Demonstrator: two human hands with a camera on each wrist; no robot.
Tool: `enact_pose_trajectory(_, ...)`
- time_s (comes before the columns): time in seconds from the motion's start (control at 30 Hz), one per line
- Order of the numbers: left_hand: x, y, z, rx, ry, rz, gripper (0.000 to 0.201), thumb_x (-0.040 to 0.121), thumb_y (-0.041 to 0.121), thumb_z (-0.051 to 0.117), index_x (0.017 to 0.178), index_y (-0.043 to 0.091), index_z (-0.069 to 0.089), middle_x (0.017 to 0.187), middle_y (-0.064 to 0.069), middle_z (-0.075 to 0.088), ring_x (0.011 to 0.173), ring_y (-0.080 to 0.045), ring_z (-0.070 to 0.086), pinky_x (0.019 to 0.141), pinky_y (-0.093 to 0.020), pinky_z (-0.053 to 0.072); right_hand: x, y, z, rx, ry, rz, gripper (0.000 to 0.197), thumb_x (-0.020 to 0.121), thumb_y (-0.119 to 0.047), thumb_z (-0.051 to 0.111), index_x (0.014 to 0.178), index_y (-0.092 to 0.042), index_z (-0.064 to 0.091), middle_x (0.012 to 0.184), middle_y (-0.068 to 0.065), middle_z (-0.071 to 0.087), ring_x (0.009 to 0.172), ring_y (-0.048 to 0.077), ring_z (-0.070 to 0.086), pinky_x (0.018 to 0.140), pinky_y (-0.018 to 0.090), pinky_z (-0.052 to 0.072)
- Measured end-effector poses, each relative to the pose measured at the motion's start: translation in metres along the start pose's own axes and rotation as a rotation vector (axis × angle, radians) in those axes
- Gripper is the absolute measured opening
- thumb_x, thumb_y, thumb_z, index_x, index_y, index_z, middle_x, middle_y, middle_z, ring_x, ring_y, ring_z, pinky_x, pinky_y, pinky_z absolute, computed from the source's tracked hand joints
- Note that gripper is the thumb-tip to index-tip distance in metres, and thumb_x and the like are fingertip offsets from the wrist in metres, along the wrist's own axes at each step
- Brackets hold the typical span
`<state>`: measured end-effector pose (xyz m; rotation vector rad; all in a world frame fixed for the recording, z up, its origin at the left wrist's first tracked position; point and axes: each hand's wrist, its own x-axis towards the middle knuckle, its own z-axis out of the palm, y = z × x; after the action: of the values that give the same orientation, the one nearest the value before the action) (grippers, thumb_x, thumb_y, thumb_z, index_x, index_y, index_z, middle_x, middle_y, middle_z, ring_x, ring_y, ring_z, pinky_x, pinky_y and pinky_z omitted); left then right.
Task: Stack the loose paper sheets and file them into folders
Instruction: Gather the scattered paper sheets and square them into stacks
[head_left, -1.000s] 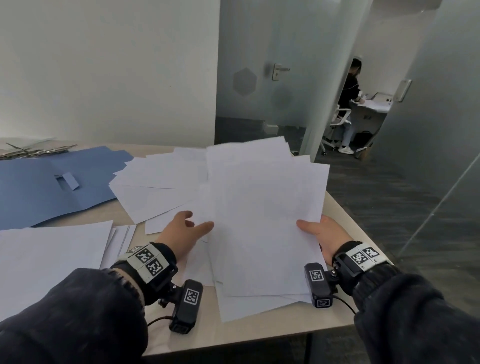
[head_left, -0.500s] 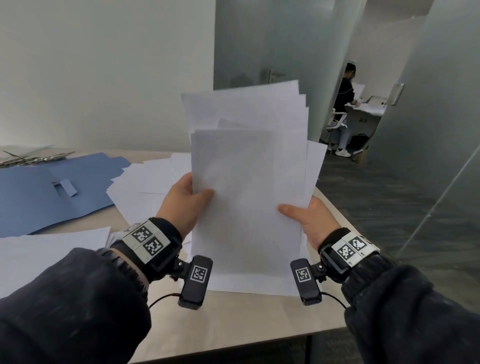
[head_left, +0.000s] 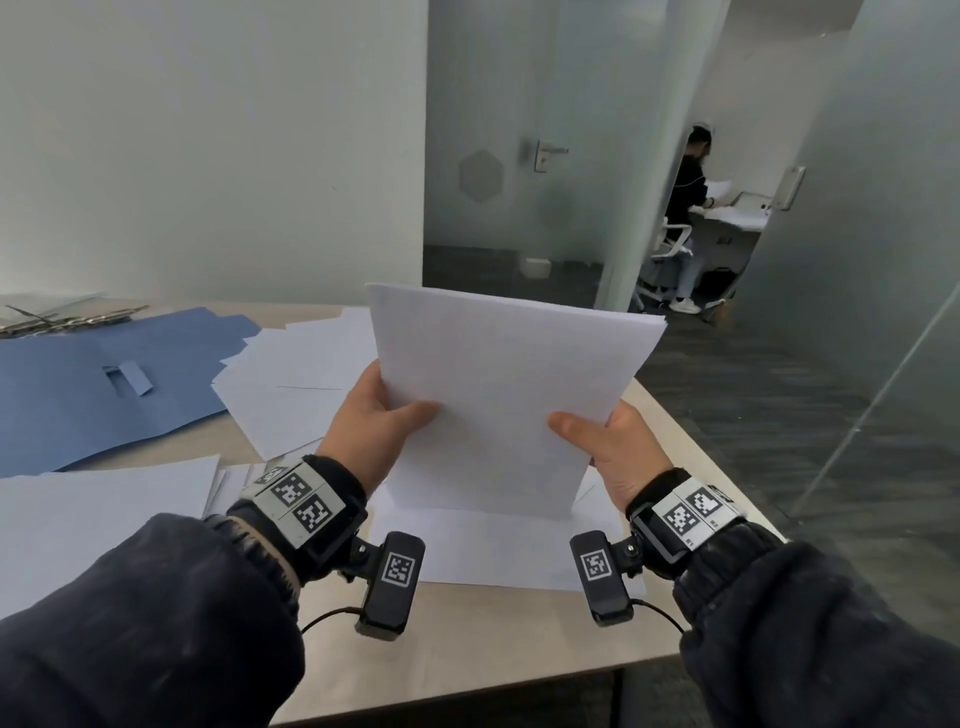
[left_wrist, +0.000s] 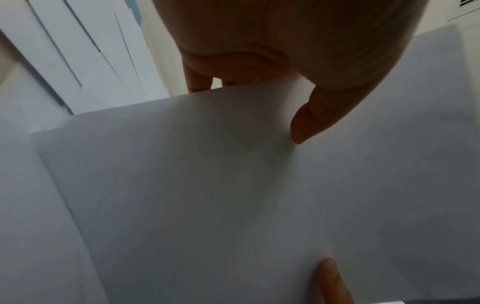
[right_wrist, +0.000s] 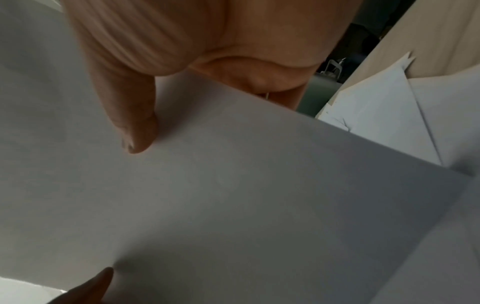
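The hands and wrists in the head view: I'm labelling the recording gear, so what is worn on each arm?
Both arms wear dark sleeves. Each wrist carries a black band with white square-code tags: left, right. A small black camera block with its own code tag hangs under the left hand and the right hand, each trailing a thin black cable.

Bare table (head_left: 483, 639) shows along the near edge, below both wrists, giving open passage there. A held paper stack (head_left: 509, 395) stands tilted upright over the table's right half, its lower edge on flat sheets (head_left: 493, 551), blocking the way straight ahead. Loose sheets (head_left: 291, 384) cover the middle toward the far edge. A blue folder (head_left: 78, 395) fills the far left part, with another white pile (head_left: 98, 509) at the near left edge
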<state>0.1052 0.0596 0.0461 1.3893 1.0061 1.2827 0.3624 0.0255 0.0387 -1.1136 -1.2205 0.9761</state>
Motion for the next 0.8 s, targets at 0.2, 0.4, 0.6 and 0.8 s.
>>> enact_pose_trajectory(0.2,0.003,0.000,0.008,-0.025,-0.013,-0.001,0.051,0.073,0.018,0.068,0.123,0.021,0.065,0.114,0.002,0.076,0.106,-0.019,0.072,0.096,-0.043,0.054,-0.001,-0.003,0.008,0.035,-0.021,-0.023,0.028,0.087,-0.006,0.073,0.114,-0.013,0.071,0.111,0.005,0.076,0.104,0.020,0.072,0.085,0.026,0.057)
enact_pose_trajectory(0.4,-0.001,-0.009,0.004,-0.050,-0.009,-0.078,0.047,0.073,0.017,0.065,0.119,0.019,0.068,0.109,0.001,0.077,0.101,-0.019,0.073,0.086,-0.036,0.054,-0.002,0.010,0.006,-0.047,-0.014,0.057,0.027,0.085,-0.013,0.078,0.112,-0.014,0.073,0.109,0.004,0.076,0.105,0.022,0.072,0.101,0.044,0.052)
enact_pose_trajectory(0.6,-0.010,-0.005,-0.006,0.006,0.033,-0.108,0.028,0.079,0.019,0.069,0.107,0.022,0.073,0.100,0.000,0.079,0.095,-0.023,0.075,0.088,-0.041,0.057,-0.006,0.006,0.019,-0.103,-0.008,0.078,0.021,0.089,-0.017,0.075,0.109,-0.014,0.074,0.106,0.002,0.077,0.102,0.019,0.073,0.101,0.043,0.053)
enact_pose_trajectory(0.8,-0.022,0.026,-0.063,0.087,0.148,-0.099,0.032,0.074,0.023,0.064,0.104,0.031,0.072,0.100,0.001,0.078,0.092,-0.026,0.075,0.089,-0.049,0.059,0.001,-0.012,0.070,-0.028,-0.095,0.072,0.016,0.099,-0.021,0.059,0.110,-0.021,0.071,0.105,0.000,0.077,0.095,0.017,0.073,0.083,0.036,0.055)
